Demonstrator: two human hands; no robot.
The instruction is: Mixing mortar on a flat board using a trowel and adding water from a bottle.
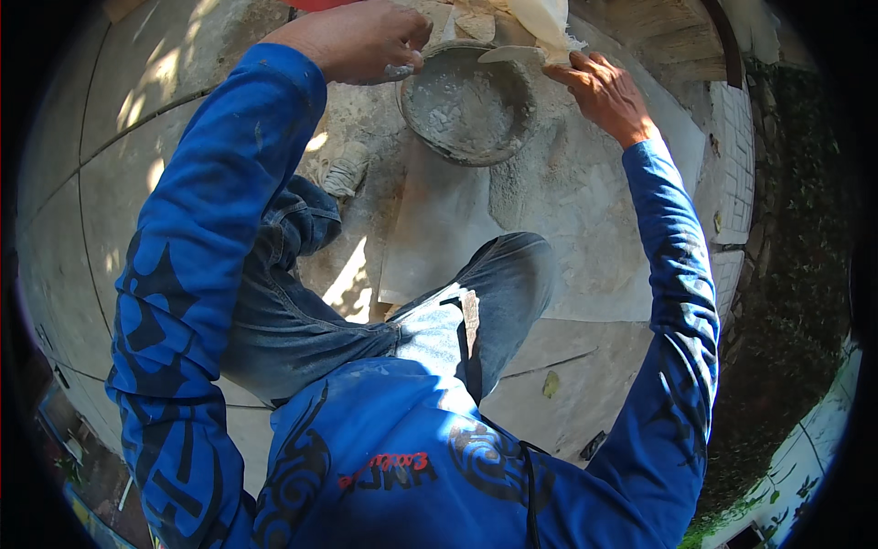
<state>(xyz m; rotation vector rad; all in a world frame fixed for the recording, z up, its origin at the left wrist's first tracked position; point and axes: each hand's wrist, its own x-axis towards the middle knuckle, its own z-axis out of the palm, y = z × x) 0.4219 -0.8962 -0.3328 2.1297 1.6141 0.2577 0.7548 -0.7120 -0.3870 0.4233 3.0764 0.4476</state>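
A round, shallow basin (429, 141) caked in grey stands on the ground, with grey powder and lumps (456, 110) inside. My left hand (367, 41) is at its upper left, fingers curled and one fingertip smeared whitish; whether it holds anything is hidden. On the basin's right, my right hand (603, 92) has its fingers at the end of a flat, pale, rounded blade (509, 54), which reaches over the far rim. The blade seems held in the fingers; no handle shows. A cream sack (542, 20) with a frayed edge lies just beyond that hand.
A dusty pale sheet (439, 226) lies under and before the basin. Beside my bent leg is a worn shoe (345, 168). Something red (319, 3) shows at the top edge. A planted strip (789, 226) runs along the right, past pale blocks (734, 158).
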